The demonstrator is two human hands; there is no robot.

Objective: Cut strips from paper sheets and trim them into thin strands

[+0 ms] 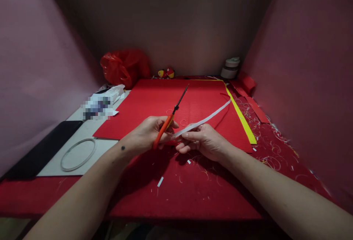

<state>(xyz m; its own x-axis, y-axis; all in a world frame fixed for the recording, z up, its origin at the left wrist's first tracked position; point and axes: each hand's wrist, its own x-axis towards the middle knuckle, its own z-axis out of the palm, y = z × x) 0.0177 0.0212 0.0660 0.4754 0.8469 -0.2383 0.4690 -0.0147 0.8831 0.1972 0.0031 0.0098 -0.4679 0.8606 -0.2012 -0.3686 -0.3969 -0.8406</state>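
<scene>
White strip [205, 119] in closed right grip [205, 140], scissors [164, 128] in closed left grip [150, 132]

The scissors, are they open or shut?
Shut, it seems: the blades of the scissors lie together as one narrow dark line, pointing away from the left hand that holds them.

The sheet [154, 96] lies below and beyond the fingers [190, 136], the strip [211, 116] running from them toward the far right, the scissors [164, 127] in the left ones. Left of the fingers, a ring [73, 169] rests on the board [107, 147]; behind them, past the sheet, are the bag [124, 67], the toy [168, 73] and, rightmost, the jar [230, 69]. Threads [271, 162] litter the table [220, 201] to their right.
</scene>
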